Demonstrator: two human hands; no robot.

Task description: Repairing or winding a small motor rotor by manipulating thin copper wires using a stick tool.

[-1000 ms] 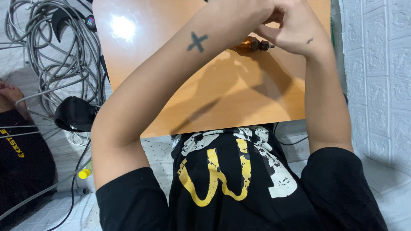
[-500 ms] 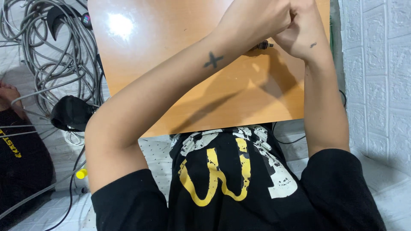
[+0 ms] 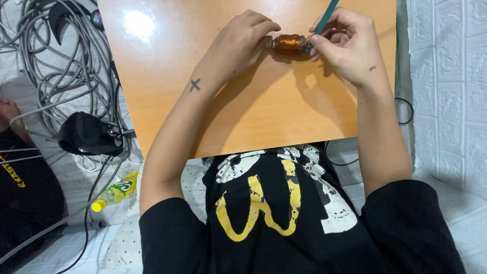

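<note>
The left hand (image 3: 238,43) is lying on the orange table (image 3: 203,76), fingertips closing on the left end of a copper-wound coil (image 3: 289,44). At the coil's right end, the right hand (image 3: 345,45) is pinching a green tool (image 3: 324,14).

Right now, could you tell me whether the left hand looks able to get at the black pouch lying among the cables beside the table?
Probably yes, though not at once: the left hand is holding the copper coil on the table. The black pouch lies below the table's left edge, uncovered, among grey cables.
</note>
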